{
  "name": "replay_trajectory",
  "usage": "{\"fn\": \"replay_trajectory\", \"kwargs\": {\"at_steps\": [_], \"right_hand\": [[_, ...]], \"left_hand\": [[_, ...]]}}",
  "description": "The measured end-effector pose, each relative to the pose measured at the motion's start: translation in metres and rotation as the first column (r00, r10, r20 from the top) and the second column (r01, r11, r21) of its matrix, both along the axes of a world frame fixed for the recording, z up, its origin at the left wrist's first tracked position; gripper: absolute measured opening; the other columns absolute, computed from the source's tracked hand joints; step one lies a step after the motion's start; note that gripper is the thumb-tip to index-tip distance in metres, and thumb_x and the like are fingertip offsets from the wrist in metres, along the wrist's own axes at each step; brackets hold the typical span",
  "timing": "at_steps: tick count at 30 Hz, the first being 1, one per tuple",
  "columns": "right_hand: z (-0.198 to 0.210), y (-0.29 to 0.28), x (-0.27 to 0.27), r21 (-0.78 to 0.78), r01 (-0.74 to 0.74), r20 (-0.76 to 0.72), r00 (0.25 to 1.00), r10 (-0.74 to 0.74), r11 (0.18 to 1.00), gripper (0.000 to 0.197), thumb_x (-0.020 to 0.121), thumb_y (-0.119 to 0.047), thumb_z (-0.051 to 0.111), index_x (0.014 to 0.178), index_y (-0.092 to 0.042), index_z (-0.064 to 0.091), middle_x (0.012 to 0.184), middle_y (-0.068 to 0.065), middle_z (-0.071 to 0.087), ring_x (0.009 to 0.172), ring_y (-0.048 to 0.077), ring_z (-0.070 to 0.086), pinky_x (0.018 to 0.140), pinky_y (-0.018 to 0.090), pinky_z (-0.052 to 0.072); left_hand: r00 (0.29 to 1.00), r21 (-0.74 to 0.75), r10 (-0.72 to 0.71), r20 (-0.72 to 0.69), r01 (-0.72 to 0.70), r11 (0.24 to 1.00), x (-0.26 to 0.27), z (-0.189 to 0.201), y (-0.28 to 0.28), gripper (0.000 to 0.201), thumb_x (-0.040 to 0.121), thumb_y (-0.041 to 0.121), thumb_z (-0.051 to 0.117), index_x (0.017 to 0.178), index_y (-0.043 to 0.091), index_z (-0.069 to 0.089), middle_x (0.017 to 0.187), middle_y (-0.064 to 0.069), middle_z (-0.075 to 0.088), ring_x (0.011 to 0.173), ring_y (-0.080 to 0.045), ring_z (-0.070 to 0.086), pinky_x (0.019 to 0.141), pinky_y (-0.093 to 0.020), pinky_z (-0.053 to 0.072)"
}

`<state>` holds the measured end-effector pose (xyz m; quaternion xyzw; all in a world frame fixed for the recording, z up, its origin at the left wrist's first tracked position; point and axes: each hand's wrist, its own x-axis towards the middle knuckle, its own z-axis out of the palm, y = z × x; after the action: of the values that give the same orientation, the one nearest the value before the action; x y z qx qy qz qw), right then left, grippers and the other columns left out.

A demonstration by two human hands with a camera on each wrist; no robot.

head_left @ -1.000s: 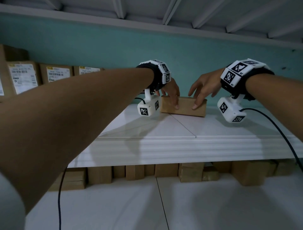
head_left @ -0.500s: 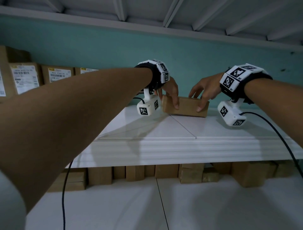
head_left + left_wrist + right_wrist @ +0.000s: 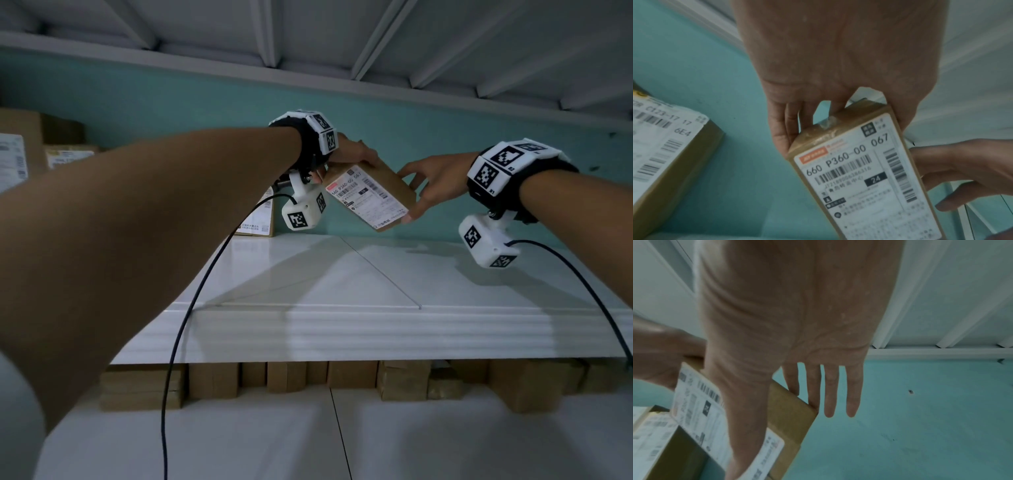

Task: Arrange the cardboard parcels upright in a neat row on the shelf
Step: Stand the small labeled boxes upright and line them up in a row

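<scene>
The flat brown cardboard parcel w/ white shipping label (image 3: 371, 198) hung tilted above the white shelf (image 3: 342, 274), long axis slanting down-right. Left hand (image 3: 349, 154) clamped its upper end; right hand (image 3: 433, 181) pinched the lower end btwn thumb & fingers.

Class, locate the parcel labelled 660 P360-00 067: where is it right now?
In the head view the parcel is tilted in the air above the white shelf, centre frame, held between the left hand and the right hand, before the teal wall.
</scene>
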<state>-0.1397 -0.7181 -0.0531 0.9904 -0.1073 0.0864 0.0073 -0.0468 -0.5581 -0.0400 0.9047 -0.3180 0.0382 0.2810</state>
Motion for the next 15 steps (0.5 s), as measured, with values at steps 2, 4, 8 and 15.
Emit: {"fn": "replay_trajectory", "kwargs": {"at_steps": [2, 4, 8, 15], "right_hand": [[0.002, 0.006, 0.000, -0.003, -0.016, 0.023, 1.000, 0.016, 1.000, 0.094, 0.073, -0.044, 0.078, 0.149, -0.025, 0.027, 0.133, -0.003, 0.055, 0.114, 0.020, 0.057, 0.099, 0.030, 0.044], [0.005, 0.011, 0.001, 0.000, -0.029, 0.051, 0.998, 0.029, 1.000, 0.092, 0.077, -0.047, 0.074, 0.151, -0.023, 0.023, 0.137, -0.002, 0.053, 0.117, 0.020, 0.056, 0.100, 0.030, 0.042], [0.008, 0.024, 0.005, 0.014, -0.083, 0.124, 0.989, 0.081, 0.996, 0.090, 0.079, -0.054, 0.068, 0.150, -0.022, 0.024, 0.137, -0.001, 0.055, 0.119, 0.020, 0.055, 0.101, 0.029, 0.040], [0.015, 0.045, 0.022, 0.187, -0.290, 0.227, 0.942, 0.246, 0.939, 0.084, 0.078, -0.036, 0.076, 0.146, -0.020, 0.029, 0.124, 0.002, 0.058, 0.111, 0.020, 0.060, 0.085, 0.036, 0.056]], "left_hand": [[1.000, -0.034, 0.013, -0.001, -0.013, 0.999, 0.001, 0.002, 0.004, 0.036, 0.091, 0.056, 0.047, 0.082, 0.022, 0.057, 0.082, 0.000, 0.061, 0.068, -0.016, 0.058, 0.081, -0.031, 0.050], [1.000, -0.050, 0.022, 0.000, -0.022, 0.998, 0.000, 0.003, 0.007, 0.034, 0.092, 0.052, 0.046, 0.081, 0.022, 0.057, 0.079, 0.000, 0.059, 0.067, -0.017, 0.056, 0.076, -0.029, 0.048], [1.000, -0.031, 0.025, -0.005, -0.025, 0.999, -0.004, 0.006, 0.013, 0.032, 0.093, 0.049, 0.046, 0.081, 0.022, 0.057, 0.078, 0.001, 0.059, 0.068, -0.015, 0.056, 0.064, -0.024, 0.043], [0.994, -0.016, 0.079, 0.070, -0.078, 0.997, -0.019, 0.013, 0.015, 0.049, 0.100, 0.052, 0.032, 0.075, 0.014, 0.052, 0.064, -0.002, 0.058, 0.050, -0.014, 0.055, 0.044, -0.017, 0.040]]}}
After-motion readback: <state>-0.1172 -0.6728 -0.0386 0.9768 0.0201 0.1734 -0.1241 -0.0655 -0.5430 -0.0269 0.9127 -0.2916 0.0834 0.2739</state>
